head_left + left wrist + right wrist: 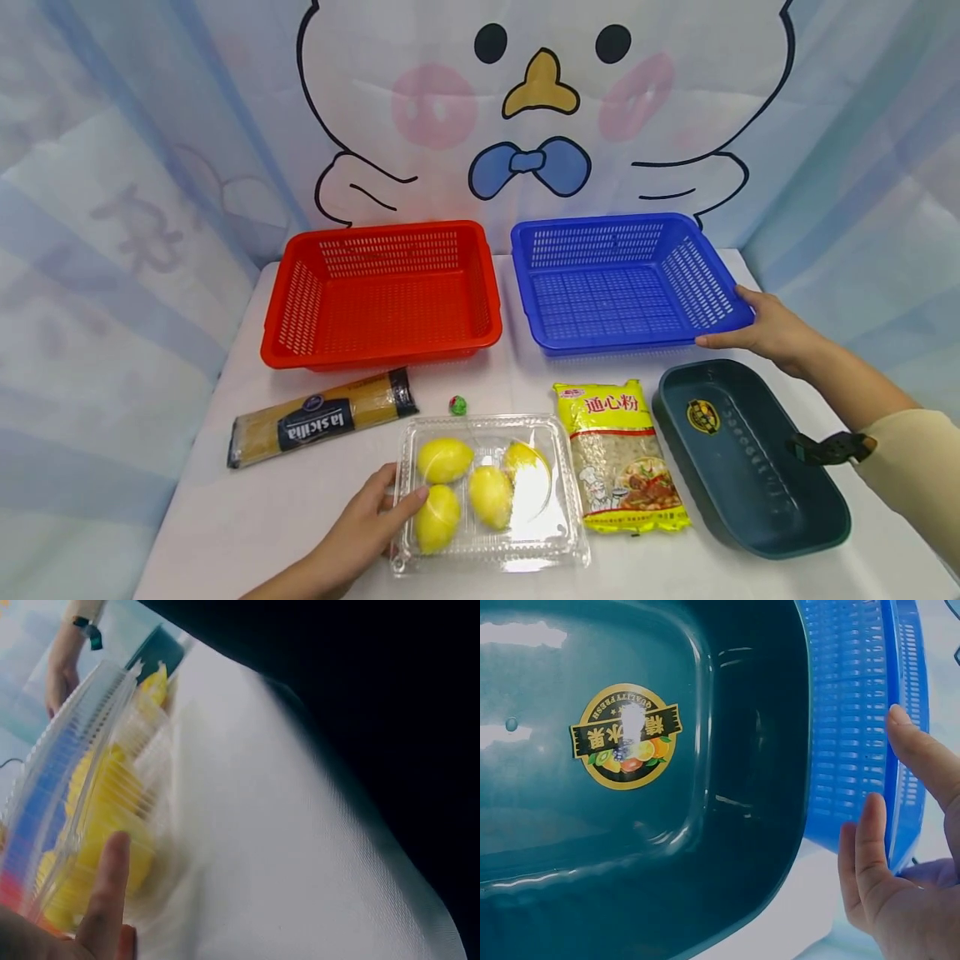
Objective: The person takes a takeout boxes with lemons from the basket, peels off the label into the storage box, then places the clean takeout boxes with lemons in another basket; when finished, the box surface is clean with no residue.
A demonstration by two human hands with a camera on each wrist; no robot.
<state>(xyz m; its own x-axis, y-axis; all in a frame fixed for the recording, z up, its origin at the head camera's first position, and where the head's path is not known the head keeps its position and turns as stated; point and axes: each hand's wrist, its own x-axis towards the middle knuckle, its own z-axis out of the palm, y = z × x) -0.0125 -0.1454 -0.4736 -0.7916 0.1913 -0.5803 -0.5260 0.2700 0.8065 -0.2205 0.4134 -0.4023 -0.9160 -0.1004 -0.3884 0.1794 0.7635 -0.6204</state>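
Note:
A clear plastic clamshell box (551,533) with several lemons (446,460) inside lies at the front middle in the head view. My left hand (366,527) grips its left side, thumb over the lid and the other fingers partly hidden beside it. At the back right, my right hand (780,332) spans the near right corner of a blue plastic basket (615,343), fingers spread and fairly straight against the rim. In the right wrist view, the thumb and fingertips (871,814) touch the basket's edge.
A red basket (382,357) stands at the back left. In front of it lie a spaghetti pack (322,417) and a small green-and-red ball (457,406). A yellow pasta bag (622,458) lies right of the box, beside a dark green basin (750,467) under my right forearm.

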